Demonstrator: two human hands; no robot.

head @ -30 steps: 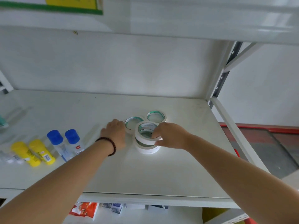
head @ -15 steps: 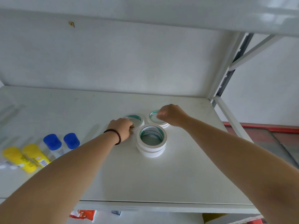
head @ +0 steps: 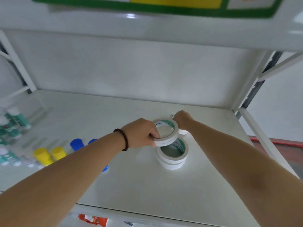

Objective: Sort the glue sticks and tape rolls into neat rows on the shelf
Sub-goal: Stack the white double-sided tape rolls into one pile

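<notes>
Left hand (head: 141, 134) now pinching a tape roll (head: 166, 132), lifted off the shelf (head: 131, 185) and tilted above the stacked rolls (head: 172, 155). Right hand (head: 182, 119) drawn back onto the far roll (head: 182, 131), gripping it.

glue sticks (head: 49, 154) left on shelf (head: 131, 185) | stacked tape rolls (head: 172, 158) right

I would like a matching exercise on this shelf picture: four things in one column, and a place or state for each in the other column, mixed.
Things:
1. left hand
2. right hand
3. tape stack
4. yellow glue sticks

Places or states:
A. at the left of the shelf
B. holds a lifted tape roll
C. stands on the shelf, nobody holds it
D. on a tape roll at the back

Pairs: 1-B, 2-D, 3-C, 4-A
</notes>
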